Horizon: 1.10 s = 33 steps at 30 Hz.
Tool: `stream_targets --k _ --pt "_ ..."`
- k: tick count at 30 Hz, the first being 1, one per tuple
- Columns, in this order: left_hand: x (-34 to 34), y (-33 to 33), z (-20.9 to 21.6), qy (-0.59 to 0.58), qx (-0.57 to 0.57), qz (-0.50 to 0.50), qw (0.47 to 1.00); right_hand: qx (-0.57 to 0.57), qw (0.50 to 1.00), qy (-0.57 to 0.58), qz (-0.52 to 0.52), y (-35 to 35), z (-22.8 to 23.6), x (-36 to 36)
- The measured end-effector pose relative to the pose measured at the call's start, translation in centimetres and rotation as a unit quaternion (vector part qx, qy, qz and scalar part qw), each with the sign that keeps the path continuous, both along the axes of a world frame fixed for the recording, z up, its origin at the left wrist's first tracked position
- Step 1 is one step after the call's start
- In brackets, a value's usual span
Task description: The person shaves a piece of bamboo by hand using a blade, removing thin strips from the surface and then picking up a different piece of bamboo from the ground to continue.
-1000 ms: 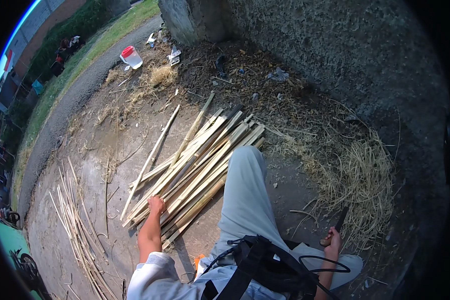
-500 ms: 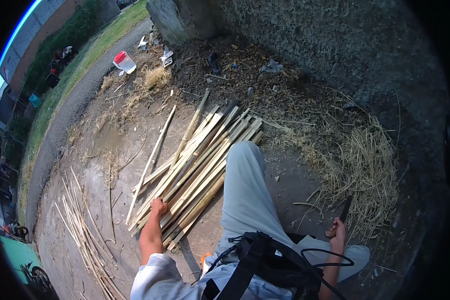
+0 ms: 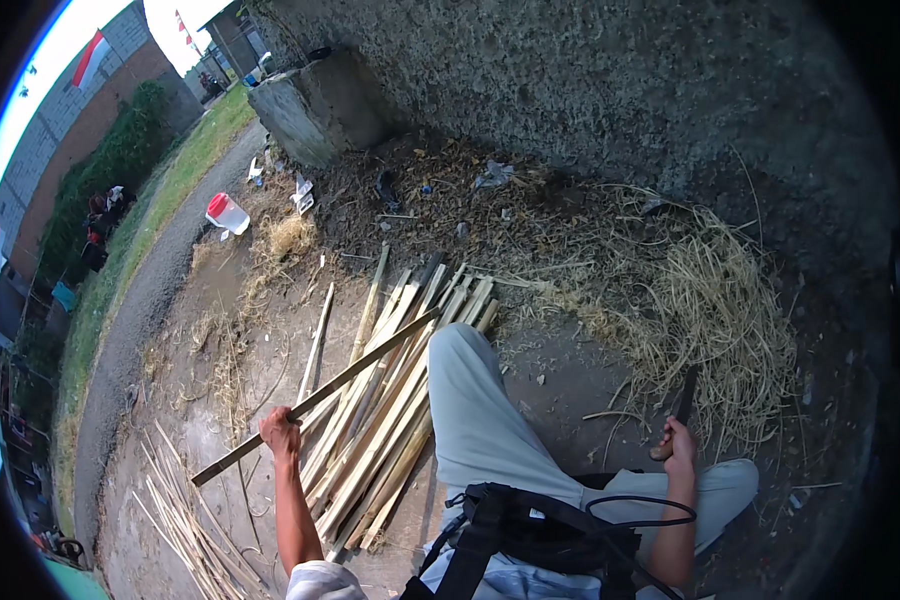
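My left hand (image 3: 281,433) is closed round a long, dark-faced bamboo strip (image 3: 355,370), gripping it nearer its lower left end. The strip slants up to the right, across a pile of split bamboo strips (image 3: 390,425) on the ground left of my knee. My right hand (image 3: 678,447) is wrapped round the wooden handle of a knife (image 3: 687,396) beside my right leg. Its dark blade points up, in front of a heap of pale bamboo shavings (image 3: 725,330).
Thin bamboo slivers (image 3: 185,515) lie at the lower left. A clear container with a red lid (image 3: 228,214) rests near the paved path (image 3: 135,340). A rough wall (image 3: 590,90) runs along the far side, with a concrete block (image 3: 315,110) against it. Litter and dry leaves cover the soil below.
My left hand has picked a bamboo strip off the pile and moved it left, turning it across the others. My right hand still grips the knife. The view has tilted upward.
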<state>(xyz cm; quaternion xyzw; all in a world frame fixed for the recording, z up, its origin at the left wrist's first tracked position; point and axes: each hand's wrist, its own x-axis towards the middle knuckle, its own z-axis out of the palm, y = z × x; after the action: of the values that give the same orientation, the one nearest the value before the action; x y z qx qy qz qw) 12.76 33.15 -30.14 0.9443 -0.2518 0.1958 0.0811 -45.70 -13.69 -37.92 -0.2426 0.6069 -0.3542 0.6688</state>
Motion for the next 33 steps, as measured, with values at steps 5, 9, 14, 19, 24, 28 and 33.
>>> stream_targets --k 5,9,14,19,24,28,33 --pt "0.2 -9.7 16.1 -0.124 0.04 -0.125 0.984 -0.013 1.0 -0.007 -0.007 0.2 1.0 0.6" --pt "-2.3 -18.8 24.1 -0.127 0.102 -0.23 0.96 -0.033 0.999 -0.002 -0.005 0.5 1.7 0.6" --pt "-5.6 -29.4 26.7 -0.178 0.134 -0.393 0.892 -0.04 0.998 -0.034 -0.026 0.1 0.8 0.3" --pt "-10.7 -37.5 25.5 -0.157 0.274 -0.426 0.848 -0.04 0.997 -0.041 -0.042 -0.4 0.8 0.3" --pt "-17.6 -42.3 23.5 -0.151 0.348 -0.429 0.82 -0.026 0.997 -0.042 -0.053 -0.5 1.3 0.6" --pt "-22.1 -44.6 22.0 -0.197 0.39 -0.473 0.765 -0.038 0.997 -0.045 -0.044 -0.7 0.7 0.3" --pt "-25.5 -45.9 22.3 -0.241 0.406 -0.501 0.725 -0.038 0.998 -0.045 -0.036 -0.7 1.2 0.7"
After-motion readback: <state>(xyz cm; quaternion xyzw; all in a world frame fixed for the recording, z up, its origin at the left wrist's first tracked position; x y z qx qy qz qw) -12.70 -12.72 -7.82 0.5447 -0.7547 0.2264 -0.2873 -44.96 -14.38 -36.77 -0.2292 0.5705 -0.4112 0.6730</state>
